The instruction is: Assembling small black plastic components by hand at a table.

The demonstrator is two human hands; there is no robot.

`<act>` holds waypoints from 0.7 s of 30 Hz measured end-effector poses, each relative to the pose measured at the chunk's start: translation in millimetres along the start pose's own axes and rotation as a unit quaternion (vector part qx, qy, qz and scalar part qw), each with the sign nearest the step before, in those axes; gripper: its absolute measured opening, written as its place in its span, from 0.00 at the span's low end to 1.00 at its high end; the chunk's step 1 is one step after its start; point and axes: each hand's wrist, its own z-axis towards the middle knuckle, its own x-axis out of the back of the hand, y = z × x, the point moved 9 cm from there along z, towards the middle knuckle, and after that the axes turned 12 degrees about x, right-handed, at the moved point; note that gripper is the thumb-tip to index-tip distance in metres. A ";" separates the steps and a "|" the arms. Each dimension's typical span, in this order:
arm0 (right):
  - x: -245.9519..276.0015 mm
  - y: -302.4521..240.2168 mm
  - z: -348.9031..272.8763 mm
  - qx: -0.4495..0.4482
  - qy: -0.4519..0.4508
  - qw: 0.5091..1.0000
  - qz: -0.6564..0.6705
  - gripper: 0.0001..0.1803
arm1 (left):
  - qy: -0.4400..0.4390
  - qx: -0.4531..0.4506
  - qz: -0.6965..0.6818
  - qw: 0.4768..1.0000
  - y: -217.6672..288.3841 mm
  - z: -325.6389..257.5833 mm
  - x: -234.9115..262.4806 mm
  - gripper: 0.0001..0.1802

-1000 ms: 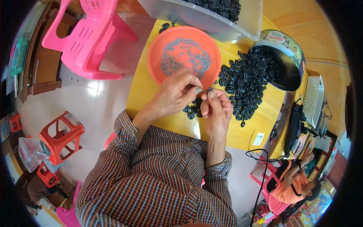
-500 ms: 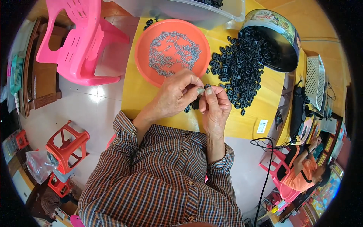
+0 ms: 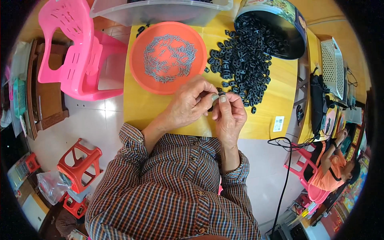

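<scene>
My left hand and my right hand meet over the table's near edge, thumbs and forefingers pinched together. Between their fingertips is a small black plastic piece, mostly covered by the fingers. Whether a metal pin is in it cannot be made out. Beyond my left hand rests a round orange bowl, with many small silver pins scattered inside. Farther off from my right hand, a heap of black two-holed plastic pieces spills out of a round tin lying on its side.
A clear plastic bin stands at the table's far side. The yellow tabletop bears a white label. Left are a pink chair and a red stool. At right, a black cable hangs down; a person in orange sits beyond.
The whole view has shifted slightly, so the bowl, heap and tin appear farther left. Both hands keep their pinch on the black piece, with small finger movements.
</scene>
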 end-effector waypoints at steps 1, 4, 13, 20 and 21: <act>1.1 -1.7 -0.2 0.002 0.002 1.000 0.001 0.05 | -0.007 0.012 0.000 1.000 -1.2 1.0 -2.6 0.02; 5.7 -10.7 1.7 0.053 0.018 0.996 -0.075 0.04 | -0.008 0.028 -0.002 1.000 -9.6 3.9 -10.0 0.03; 20.7 -21.5 0.6 0.117 0.058 0.981 -0.141 0.04 | -0.010 0.051 -0.075 0.996 -12.4 12.9 -24.3 0.03; 21.8 -8.7 1.1 -0.007 0.053 0.998 0.026 0.04 | -0.066 0.095 -0.137 0.984 -25.6 15.8 -30.2 0.06; 22.5 -6.1 0.2 -0.018 0.047 0.998 0.041 0.04 | -0.071 0.095 -0.135 0.984 -27.3 15.7 -31.5 0.06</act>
